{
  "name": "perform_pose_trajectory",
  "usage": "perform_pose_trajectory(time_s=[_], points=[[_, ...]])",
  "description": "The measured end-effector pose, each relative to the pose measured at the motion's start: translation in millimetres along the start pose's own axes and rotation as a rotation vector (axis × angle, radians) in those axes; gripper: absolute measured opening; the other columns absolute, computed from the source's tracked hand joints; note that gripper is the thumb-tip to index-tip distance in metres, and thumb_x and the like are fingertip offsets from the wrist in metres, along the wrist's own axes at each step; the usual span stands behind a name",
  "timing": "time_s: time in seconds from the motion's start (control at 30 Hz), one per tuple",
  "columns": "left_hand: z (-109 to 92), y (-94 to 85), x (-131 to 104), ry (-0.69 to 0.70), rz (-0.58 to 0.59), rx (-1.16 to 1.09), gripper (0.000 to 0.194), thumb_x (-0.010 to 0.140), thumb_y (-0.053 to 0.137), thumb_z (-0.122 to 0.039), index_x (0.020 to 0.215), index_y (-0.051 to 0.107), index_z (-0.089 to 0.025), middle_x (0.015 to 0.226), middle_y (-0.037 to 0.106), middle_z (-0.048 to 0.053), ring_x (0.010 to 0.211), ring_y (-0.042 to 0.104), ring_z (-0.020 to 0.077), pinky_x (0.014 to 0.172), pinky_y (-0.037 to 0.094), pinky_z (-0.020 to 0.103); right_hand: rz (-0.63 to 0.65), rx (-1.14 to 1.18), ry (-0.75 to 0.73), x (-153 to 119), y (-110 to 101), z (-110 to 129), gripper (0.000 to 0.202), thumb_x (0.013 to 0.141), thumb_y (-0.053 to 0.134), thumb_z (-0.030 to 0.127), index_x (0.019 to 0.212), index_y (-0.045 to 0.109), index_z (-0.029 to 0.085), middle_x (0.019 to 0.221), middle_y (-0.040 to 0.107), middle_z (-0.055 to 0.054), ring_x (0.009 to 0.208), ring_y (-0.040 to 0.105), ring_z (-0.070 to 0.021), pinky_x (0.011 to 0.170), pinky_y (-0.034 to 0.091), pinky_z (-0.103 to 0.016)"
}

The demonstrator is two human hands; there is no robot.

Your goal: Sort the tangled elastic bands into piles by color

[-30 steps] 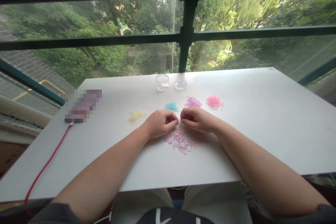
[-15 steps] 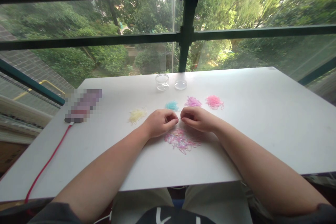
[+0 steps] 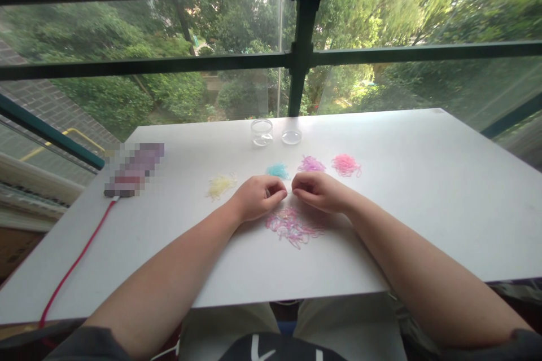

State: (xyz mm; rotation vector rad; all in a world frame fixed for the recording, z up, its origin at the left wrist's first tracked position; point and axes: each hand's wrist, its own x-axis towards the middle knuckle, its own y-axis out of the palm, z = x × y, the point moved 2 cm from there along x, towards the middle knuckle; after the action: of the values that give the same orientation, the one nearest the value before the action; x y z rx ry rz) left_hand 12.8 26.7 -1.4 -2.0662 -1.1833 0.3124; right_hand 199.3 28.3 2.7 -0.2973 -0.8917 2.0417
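My left hand (image 3: 263,197) and my right hand (image 3: 317,190) face each other, fingertips pinched and a small gap apart. A thin pale rubber band (image 3: 289,192) spans that gap, held at both ends; its colour is hard to make out. Just below the hands lies a mixed pile of pink and lilac rubber bands (image 3: 294,227). Sorted heaps sit around: yellow bands (image 3: 221,186) left of my left hand, blue bands (image 3: 278,170) and purple bands (image 3: 311,163) behind the fingers, and pink bands (image 3: 346,164) farther right.
A clear round jar (image 3: 261,133) and a shallow clear lid (image 3: 291,135) stand near the far edge of the white table (image 3: 423,197). On the left lies a blurred-out phone-like object (image 3: 135,172) with a red cable (image 3: 80,259) running off the front edge. Windows rise behind.
My hands have drawn very slightly apart, and the thin band between the fingertips now shows more clearly. The heaps, jar and lid have stayed put.
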Motion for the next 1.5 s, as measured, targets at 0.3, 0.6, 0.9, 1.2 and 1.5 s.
perform_pose_trajectory(time_s=[0.3, 0.6, 0.9, 1.2, 1.5], points=[[0.9, 0.7, -0.1, -0.003, 0.011, 0.000, 0.017, 0.080, 0.055, -0.029, 0.079, 0.066, -0.017, 0.073, 0.065, 0.001, 0.063, 0.055, 0.0106, 0.057, 0.042, 0.020, -0.001, -0.016, 0.003, 0.4, 0.3, 0.7, 0.005, 0.078, 0.052, 0.017, 0.077, 0.056, 0.016, 0.061, 0.050, 0.002, 0.055, 0.042, -0.0089, 0.052, 0.034, -0.021], [1.4, 0.8, 0.0, -0.012, 0.014, -0.007, 0.017, 0.080, 0.056, -0.029, 0.079, 0.066, -0.016, 0.073, 0.066, 0.001, 0.063, 0.056, 0.0107, 0.056, 0.042, 0.020, -0.002, -0.018, 0.012, 0.3, 0.8, 1.6, 0.005, 0.078, 0.053, 0.017, 0.078, 0.058, 0.016, 0.062, 0.053, 0.002, 0.055, 0.044, -0.0088, 0.052, 0.035, -0.020], [0.9, 1.4, -0.2, -0.008, 0.011, 0.001, 0.017, 0.080, 0.055, -0.029, 0.079, 0.066, -0.016, 0.073, 0.066, 0.002, 0.063, 0.055, 0.0109, 0.056, 0.042, 0.020, -0.005, -0.007, -0.004, 0.9, 1.9, 0.6, 0.005, 0.076, 0.053, 0.015, 0.077, 0.057, 0.016, 0.062, 0.053, 0.002, 0.055, 0.044, -0.0088, 0.052, 0.036, -0.020], [1.2, 0.5, -0.3, -0.007, 0.008, 0.000, 0.015, 0.079, 0.054, -0.028, 0.077, 0.064, -0.017, 0.072, 0.065, 0.001, 0.063, 0.055, 0.0106, 0.057, 0.043, 0.020, 0.000, 0.005, -0.001, -0.4, 0.0, 0.8, 0.006, 0.076, 0.050, 0.013, 0.077, 0.056, 0.016, 0.062, 0.050, 0.003, 0.055, 0.043, -0.0089, 0.051, 0.035, -0.020], [0.7, 0.0, 0.1, -0.003, 0.012, -0.002, 0.015, 0.079, 0.054, -0.027, 0.077, 0.064, -0.016, 0.072, 0.064, 0.002, 0.063, 0.054, 0.0110, 0.057, 0.042, 0.020, 0.011, 0.019, 0.007, -0.9, -2.7, 1.3, 0.005, 0.076, 0.050, 0.014, 0.077, 0.056, 0.016, 0.062, 0.051, 0.002, 0.055, 0.043, -0.0093, 0.051, 0.035, -0.021]])
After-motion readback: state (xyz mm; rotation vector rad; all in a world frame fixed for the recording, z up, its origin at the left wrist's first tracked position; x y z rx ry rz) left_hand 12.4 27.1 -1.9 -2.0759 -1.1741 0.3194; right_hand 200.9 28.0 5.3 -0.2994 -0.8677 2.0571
